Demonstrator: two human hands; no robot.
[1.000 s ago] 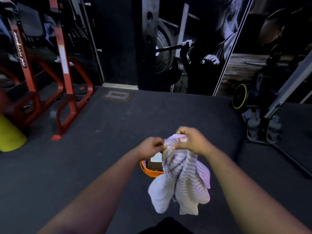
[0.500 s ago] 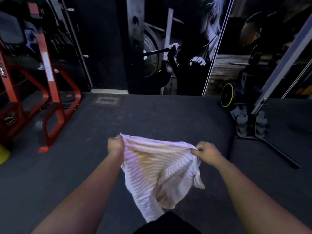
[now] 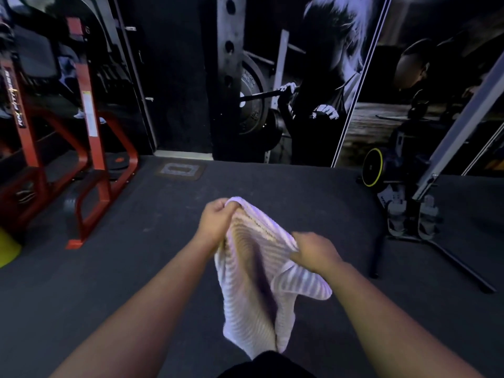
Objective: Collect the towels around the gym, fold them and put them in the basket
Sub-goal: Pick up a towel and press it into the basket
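At the far left edge a yellow cone (image 3: 6, 249) sits on the dark floor (image 3: 141, 268). Just beside it stands a red steel rack (image 3: 94, 148), its feet planted on the floor and a white label stuck on one upright. Behind the rack's foot a black weight plate (image 3: 118, 160) with an orange centre lies flat. Farther right, near the wall, a small grey mat (image 3: 181, 169) lies on the floor.

In the middle, the left hand (image 3: 215, 223) is raised a little higher and farther out than the other, its fingers curled tight around the top corner of a white ribbed towel (image 3: 253, 290). The towel is held in the air in front of the person, above the floor and touching nothing else; its top edge slopes down to the right between the two hands, and the rest hangs in loose folds toward the bottom of the view. The right hand (image 3: 313, 253) pinches the lower end of that top edge, fingers closed on the cloth, with a flap of towel draping below the wrist.

On the wall behind is a large mural (image 3: 308, 85) of a figure lifting a barbell. At the right a dark wheeled machine (image 3: 387, 170) with a yellow-rimmed wheel stands near the wall, and a grey slanted bar (image 3: 463, 115) rises from a black stand beside it.
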